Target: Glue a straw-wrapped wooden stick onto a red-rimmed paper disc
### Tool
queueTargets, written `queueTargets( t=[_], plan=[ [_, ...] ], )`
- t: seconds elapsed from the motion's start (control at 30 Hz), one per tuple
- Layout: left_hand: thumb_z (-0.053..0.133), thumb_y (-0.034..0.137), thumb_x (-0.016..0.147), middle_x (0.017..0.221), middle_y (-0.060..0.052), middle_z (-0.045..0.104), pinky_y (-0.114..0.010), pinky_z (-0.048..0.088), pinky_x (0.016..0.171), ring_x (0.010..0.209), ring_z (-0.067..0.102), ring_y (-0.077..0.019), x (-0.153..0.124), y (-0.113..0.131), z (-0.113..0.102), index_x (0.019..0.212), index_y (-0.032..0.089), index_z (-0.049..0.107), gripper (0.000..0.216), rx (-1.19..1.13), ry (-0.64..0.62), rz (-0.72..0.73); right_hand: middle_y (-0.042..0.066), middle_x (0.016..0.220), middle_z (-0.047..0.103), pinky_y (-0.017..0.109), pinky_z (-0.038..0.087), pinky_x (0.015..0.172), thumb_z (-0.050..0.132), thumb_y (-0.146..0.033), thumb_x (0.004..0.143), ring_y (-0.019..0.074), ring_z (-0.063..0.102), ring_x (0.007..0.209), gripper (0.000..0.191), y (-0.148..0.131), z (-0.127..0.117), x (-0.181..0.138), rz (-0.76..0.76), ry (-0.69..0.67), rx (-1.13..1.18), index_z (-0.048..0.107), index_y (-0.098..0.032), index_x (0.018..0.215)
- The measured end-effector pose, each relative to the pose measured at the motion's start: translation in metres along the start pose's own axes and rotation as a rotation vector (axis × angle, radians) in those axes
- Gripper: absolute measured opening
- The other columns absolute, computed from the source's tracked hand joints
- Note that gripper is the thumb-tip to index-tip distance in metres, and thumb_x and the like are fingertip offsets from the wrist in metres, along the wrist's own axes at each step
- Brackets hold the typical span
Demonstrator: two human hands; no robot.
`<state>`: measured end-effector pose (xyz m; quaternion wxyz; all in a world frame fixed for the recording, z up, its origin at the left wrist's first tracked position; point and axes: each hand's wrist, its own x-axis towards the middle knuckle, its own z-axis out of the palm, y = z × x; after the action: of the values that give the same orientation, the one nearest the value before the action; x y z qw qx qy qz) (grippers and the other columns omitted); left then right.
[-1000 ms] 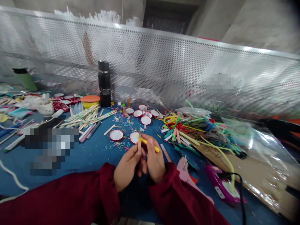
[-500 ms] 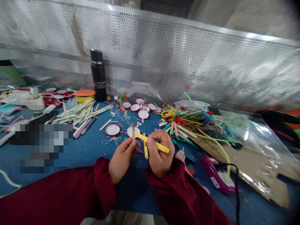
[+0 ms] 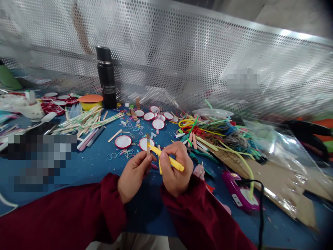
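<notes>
Pinching the flat brownish wooden stick (image 3: 148, 141) near-upright in your left hand (image 3: 132, 177), you grip the yellow plastic marker (image 3: 173, 163) in your right hand (image 3: 178, 170), tip at the stick. Marking appears the current step; the next stroke likely calls for steadiness. Beyond lies a round white red-rimmed disc (image 3: 143, 143).

Pale off-white cloth (image 3: 153, 242) shows at the bottom edge, can't really tell what garment it is. Left of that cloth there's a long, baggy, deep maroon fabric sleeve (image 3: 67, 215), and right of it a matching maroon sleeve (image 3: 200, 222). Both look plain, kinda wrinkly, with chunky bunched-up ends above the cloth, where the bare left hand (image 3: 132, 177) and bare right hand (image 3: 178, 170) stick out.
</notes>
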<state>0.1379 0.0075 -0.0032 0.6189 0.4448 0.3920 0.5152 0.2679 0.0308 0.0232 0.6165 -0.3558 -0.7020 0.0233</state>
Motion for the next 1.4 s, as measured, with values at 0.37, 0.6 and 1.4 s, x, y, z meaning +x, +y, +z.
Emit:
queueTargets(
  t=[0.37,0.6,1.4],
  plan=[
    [0.057,0.046,0.093,0.062,0.006,0.038,-0.021,0.026,0.049,0.055,0.030,-0.0085,-0.001,0.005,0.001,0.082,0.018,0.052,0.030,0.041,-0.007,0.040,-0.005,0.067,0.059,0.046,0.040,0.092,0.057,-0.011,0.081,0.0135,0.059,0.064,0.013,-0.008,-0.001,-0.002,-0.075,-0.001,0.011,0.050,-0.022,0.077],
    [0.054,0.046,0.095,0.063,0.006,0.038,-0.021,0.026,0.049,0.055,0.031,-0.0090,-0.002,0.003,0.000,0.092,0.018,0.058,0.029,0.063,0.000,0.039,-0.005,0.067,0.059,0.045,0.041,0.090,0.057,-0.011,0.081,0.0139,0.059,0.064,0.014,-0.008,-0.001,0.000,-0.077,0.016,0.001,0.050,-0.023,0.077],
    [0.056,0.049,0.093,0.063,0.006,0.040,-0.022,0.026,0.050,0.055,0.032,-0.0093,-0.003,0.006,0.002,0.086,0.018,0.055,0.031,0.058,0.007,0.046,-0.005,0.064,0.059,0.047,0.040,0.091,0.056,-0.011,0.081,0.0157,0.060,0.062,0.016,-0.013,-0.003,0.001,-0.056,0.026,0.022,0.049,-0.024,0.075]
  ],
)
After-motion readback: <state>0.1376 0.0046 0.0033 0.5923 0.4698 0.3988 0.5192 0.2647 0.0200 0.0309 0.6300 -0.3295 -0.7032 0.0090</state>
